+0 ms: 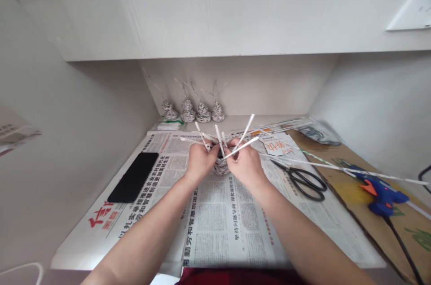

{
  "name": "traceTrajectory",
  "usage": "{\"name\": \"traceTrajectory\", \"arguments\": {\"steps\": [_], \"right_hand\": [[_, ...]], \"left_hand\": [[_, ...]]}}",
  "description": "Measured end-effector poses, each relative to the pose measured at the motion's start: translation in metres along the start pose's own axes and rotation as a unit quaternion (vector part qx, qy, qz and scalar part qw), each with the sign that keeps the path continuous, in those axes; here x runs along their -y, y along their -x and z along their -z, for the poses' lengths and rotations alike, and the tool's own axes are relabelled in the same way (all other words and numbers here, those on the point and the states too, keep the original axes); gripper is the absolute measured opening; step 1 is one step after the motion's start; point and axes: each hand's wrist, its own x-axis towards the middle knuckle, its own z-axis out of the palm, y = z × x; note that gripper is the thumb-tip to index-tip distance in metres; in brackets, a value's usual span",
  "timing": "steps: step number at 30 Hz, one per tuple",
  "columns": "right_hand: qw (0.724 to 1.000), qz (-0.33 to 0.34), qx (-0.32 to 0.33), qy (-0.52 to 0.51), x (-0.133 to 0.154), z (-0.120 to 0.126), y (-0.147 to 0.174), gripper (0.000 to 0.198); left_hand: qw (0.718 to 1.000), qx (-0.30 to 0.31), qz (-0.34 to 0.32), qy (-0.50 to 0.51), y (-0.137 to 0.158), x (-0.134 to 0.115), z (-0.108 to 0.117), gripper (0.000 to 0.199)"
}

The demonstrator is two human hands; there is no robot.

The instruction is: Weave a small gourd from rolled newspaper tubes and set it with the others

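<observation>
A small round woven piece of rolled paper strips (221,167) sits between my hands above the newspaper (215,226). Several white paper tubes (247,129) stick up and out from its top. My left hand (201,157) is closed on the left side of its rim, thumb toward the middle. My right hand (246,161) pinches the rim and strips on the right side. One long thin paper strip (310,162) runs from near my right hand toward the far right. The fingers hide much of the rim.
Several finished-looking woven gourds (203,113) stand by the back wall. A black phone (133,177) lies left; black scissors (306,181) lie right. A blue glue gun (384,193) rests on cardboard (357,213). Loose paper sticks (279,126) lie behind. An overhanging white cabinet (215,11) is above.
</observation>
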Motion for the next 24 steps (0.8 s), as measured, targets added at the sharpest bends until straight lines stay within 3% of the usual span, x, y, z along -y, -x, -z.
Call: {"name": "traceTrajectory", "arguments": {"steps": [5,16,24], "right_hand": [[1.000,0.022,-0.005,0.001,0.001,0.001,0.000,0.016],[0.997,0.074,0.010,-0.035,0.002,0.007,-0.003,0.026],[0.999,0.026,0.010,-0.038,-0.005,0.003,-0.004,0.020]], "left_hand": [[0.998,-0.012,0.010,-0.058,-0.001,0.003,0.000,0.019],[0.999,-0.007,0.029,-0.032,-0.008,0.002,0.007,0.018],[0.992,0.033,0.068,0.105,-0.011,0.010,0.005,0.012]]}}
